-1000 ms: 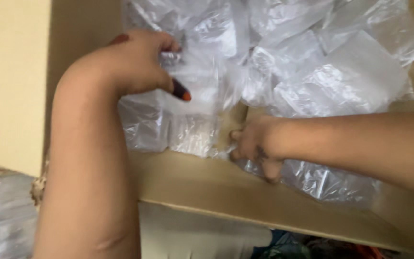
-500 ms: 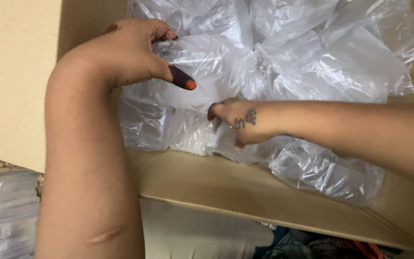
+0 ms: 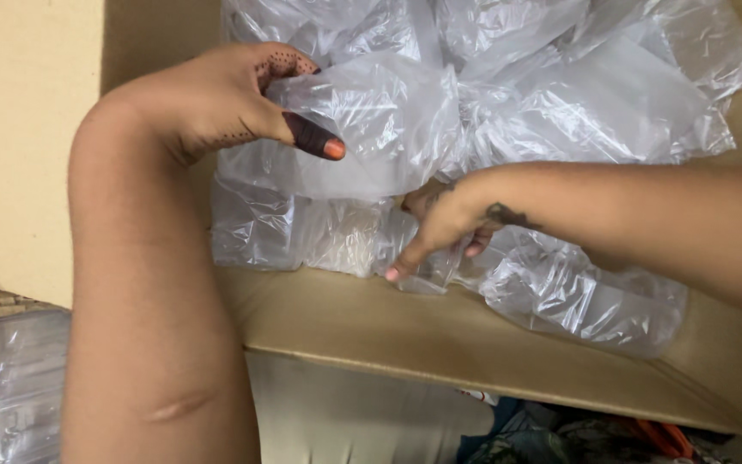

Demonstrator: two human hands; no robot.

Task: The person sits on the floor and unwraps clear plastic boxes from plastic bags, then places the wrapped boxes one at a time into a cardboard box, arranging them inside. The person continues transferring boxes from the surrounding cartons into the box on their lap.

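While lifting one clear bag point(image 3: 380, 129) off the heap, pinches its top corner in the left hand point(image 3: 216, 107), thumb pressed flat over the film and fingers curled behind it: a closed, narrow grip with only thin plastic inside. Hangs slack and crumpled below and to the right of that pinch, partly raised yet touching the other bags point(image 3: 586, 292) underneath. Looks like the separating step: one bag picked out, not yet free of the rest. Reaches in with the right hand point(image 3: 444, 228) just below and to the right of the pinch, wrist bent down, fingers pointing toward the near wall of the cardboard box point(image 3: 440, 331), fingertips buried among film; cannot tell whether closed on anything or merely pressing. Comes in from the near side with the left forearm, upright in view, wrist cocked over toward the bags; lies nearly level with the right forearm, entering from the right. Calls next, as a judgement, for holding down the heap under the pinch while raising the gripped corner straight away from it, since thin film clings and may drag neighbours along. Well below and left of the grip, outside the box, clear plastic trays point(image 3: 10, 378).
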